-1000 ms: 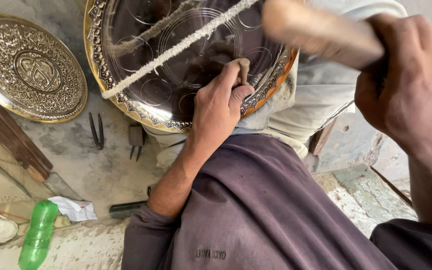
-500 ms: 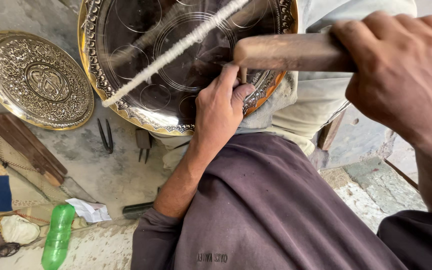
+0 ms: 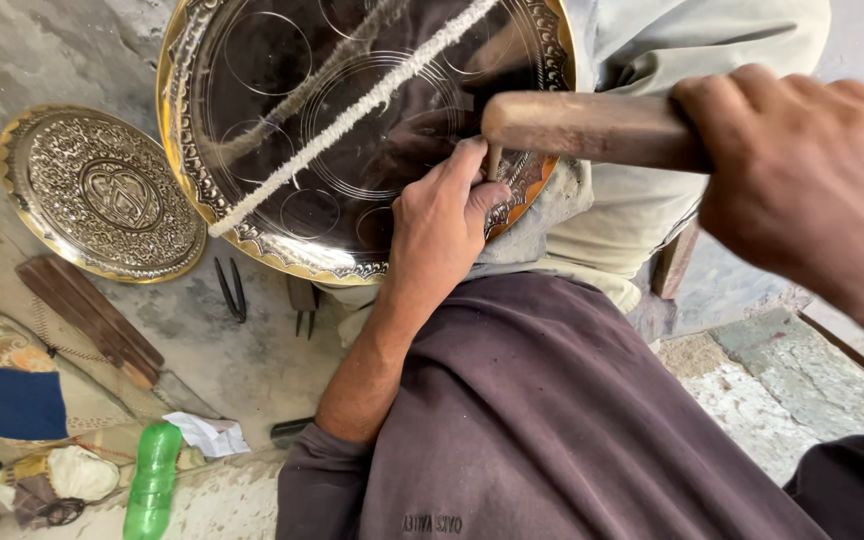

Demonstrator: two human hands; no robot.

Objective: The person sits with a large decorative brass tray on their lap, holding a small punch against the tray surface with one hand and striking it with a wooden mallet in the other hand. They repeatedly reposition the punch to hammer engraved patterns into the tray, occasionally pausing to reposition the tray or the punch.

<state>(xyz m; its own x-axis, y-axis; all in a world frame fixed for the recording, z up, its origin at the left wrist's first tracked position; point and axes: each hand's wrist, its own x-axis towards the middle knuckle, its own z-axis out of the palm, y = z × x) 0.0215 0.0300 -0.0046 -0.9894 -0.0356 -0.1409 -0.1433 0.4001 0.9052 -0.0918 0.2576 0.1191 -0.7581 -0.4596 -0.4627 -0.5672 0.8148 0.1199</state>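
A rough grey concrete floor [image 3: 252, 370], stained and dusty, fills the scene, with a broken stone edge at the lower right. The large round brass tray [image 3: 352, 130] leans against the person's pale-trousered knee at the top, its dark polished centre scribed with circles and its rim embossed, a white cord [image 3: 352, 110] stretched across it. To its left a smaller, fully embossed brass plate [image 3: 102, 190] lies flat on the floor, near a dark wooden strip [image 3: 87, 315], small black pliers [image 3: 232, 290] and a green plastic bottle [image 3: 152, 480] at the bottom edge. The left hand [image 3: 442, 225] pinches a thin metal punch [image 3: 493, 162] upright on the tray's lower right rim. The right hand [image 3: 802, 180] is closed around a wooden mallet [image 3: 582, 128], whose head sits right over the punch. Compared with half a second ago, the mallet has dropped lower onto the punch and the view has shifted slightly right.
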